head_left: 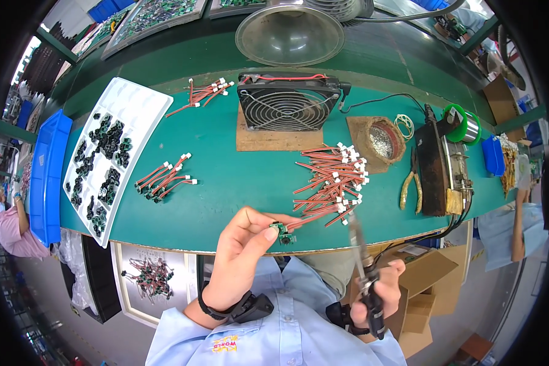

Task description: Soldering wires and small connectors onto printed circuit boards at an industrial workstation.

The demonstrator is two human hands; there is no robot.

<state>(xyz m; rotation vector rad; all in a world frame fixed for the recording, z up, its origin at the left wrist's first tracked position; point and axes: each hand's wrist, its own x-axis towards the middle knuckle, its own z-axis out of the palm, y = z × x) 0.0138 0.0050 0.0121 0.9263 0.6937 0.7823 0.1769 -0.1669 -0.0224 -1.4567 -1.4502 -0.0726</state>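
Observation:
My left hand [241, 256] pinches a small green circuit board [282, 232] between thumb and fingers at the table's near edge. Red and black wires [311, 220] run right from the board toward a pile of wire leads with white connectors [335, 180]. In my right hand [384, 296] is a soldering iron [368, 277], gripped by its black handle, with its metal end pointing up and away from me. The iron's end is blurred, to the right of the board and near the pile's lower edge. Whether the wires are joined to the board cannot be made out.
A fan [288, 104] stands at the back under a metal lamp shade [290, 36]. At right are a tin [384, 141], pliers [412, 183], a soldering station [433, 168] and a solder spool [463, 124]. Left lie wired boards [165, 180] and a white tray [143, 100] of small boards.

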